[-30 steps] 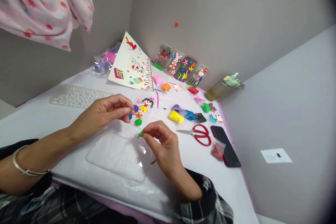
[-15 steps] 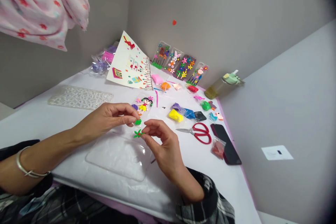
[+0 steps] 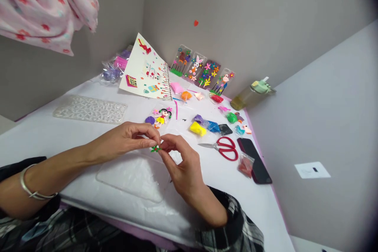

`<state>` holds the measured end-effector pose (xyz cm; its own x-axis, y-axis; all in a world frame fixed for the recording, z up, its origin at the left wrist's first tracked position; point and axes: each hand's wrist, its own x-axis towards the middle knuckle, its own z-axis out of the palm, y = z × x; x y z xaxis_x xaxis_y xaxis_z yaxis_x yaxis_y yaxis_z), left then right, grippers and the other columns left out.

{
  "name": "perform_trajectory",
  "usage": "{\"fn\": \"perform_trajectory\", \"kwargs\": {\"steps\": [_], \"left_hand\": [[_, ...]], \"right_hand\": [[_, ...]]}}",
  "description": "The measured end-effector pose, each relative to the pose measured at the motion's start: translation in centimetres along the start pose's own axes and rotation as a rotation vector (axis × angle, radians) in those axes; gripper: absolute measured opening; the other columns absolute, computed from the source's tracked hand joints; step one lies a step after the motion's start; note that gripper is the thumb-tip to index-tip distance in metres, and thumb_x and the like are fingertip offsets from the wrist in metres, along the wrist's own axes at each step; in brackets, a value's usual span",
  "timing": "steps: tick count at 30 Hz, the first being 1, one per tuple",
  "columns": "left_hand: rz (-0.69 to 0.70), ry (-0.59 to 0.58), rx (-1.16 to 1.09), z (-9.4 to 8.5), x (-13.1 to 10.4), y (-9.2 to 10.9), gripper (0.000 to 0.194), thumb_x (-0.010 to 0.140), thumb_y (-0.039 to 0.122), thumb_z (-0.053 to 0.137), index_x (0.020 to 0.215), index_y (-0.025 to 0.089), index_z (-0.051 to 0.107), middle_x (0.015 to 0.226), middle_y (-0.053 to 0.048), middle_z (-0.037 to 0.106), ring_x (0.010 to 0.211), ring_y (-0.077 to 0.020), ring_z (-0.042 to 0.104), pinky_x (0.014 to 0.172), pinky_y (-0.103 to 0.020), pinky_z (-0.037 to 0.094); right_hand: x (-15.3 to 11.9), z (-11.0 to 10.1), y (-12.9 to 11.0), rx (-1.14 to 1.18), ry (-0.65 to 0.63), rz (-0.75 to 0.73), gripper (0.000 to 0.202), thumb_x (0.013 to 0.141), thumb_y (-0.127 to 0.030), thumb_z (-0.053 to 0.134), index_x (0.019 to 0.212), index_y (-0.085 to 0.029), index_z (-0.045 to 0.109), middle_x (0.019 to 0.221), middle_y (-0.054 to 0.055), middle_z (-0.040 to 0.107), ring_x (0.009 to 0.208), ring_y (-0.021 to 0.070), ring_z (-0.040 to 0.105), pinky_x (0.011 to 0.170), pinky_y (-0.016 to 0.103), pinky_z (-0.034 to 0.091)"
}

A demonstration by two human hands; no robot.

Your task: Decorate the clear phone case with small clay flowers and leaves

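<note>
Just above a clear plastic sheet, my right hand pinches a small green clay flower with a red centre between thumb and fingertips. My left hand is closed too, its thumb and forefinger meeting at the flower's upper edge against my right fingertips. Its fingers partly cover the petals. Beyond my hands lies a clear phone case bearing a clay girl figure with black hair and yellow skirt. A purple clay lump is at its left side.
Red-handled scissors and a dark phone lie to the right, near bagged clay. A bottle stands by the wall. Several decorated cases lean at the back beside a decorated white card. A textured clear case lies left.
My left hand has shifted slightly right and down, bringing its fingertips onto the flower beside my right hand's. The round green clay piece under my left fingers is now hidden.
</note>
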<state>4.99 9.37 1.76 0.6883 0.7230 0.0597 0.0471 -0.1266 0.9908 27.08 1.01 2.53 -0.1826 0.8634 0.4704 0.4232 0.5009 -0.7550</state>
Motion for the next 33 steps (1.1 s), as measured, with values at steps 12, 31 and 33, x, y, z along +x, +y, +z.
{"fn": "perform_trajectory", "kwargs": {"steps": [12, 31, 33], "left_hand": [[-0.033, -0.007, -0.025, -0.14, 0.19, -0.67, 0.018, 0.1, 0.042, 0.076, 0.1, 0.026, 0.083, 0.105, -0.002, 0.082, 0.103, -0.0232, 0.076, 0.095, -0.034, 0.056], [-0.053, 0.016, -0.143, -0.07, 0.54, -0.69, 0.021, 0.091, 0.034, 0.088, 0.106, 0.025, 0.075, 0.095, 0.001, 0.079, 0.092, -0.0185, 0.076, 0.085, -0.028, 0.06], [-0.046, 0.026, -0.119, -0.07, 0.49, -0.5, 0.014, 0.093, 0.034, 0.085, 0.1, 0.025, 0.078, 0.094, 0.002, 0.079, 0.09, -0.0175, 0.074, 0.085, -0.027, 0.057]], "right_hand": [[-0.08, 0.01, 0.01, -0.035, 0.002, -0.019, 0.029, 0.102, -0.008, 0.069, 0.123, -0.028, 0.07, 0.101, 0.003, 0.079, 0.089, 0.0199, 0.079, 0.084, 0.032, 0.068], [-0.04, 0.07, 0.03, -0.025, 0.001, -0.034, 0.033, 0.103, -0.008, 0.067, 0.129, -0.029, 0.07, 0.101, 0.003, 0.079, 0.088, 0.0195, 0.078, 0.083, 0.032, 0.068], [-0.04, 0.1, 0.05, -0.016, 0.006, -0.037, 0.033, 0.103, -0.007, 0.068, 0.128, -0.028, 0.07, 0.1, 0.003, 0.078, 0.088, 0.0194, 0.078, 0.083, 0.032, 0.068]]}}
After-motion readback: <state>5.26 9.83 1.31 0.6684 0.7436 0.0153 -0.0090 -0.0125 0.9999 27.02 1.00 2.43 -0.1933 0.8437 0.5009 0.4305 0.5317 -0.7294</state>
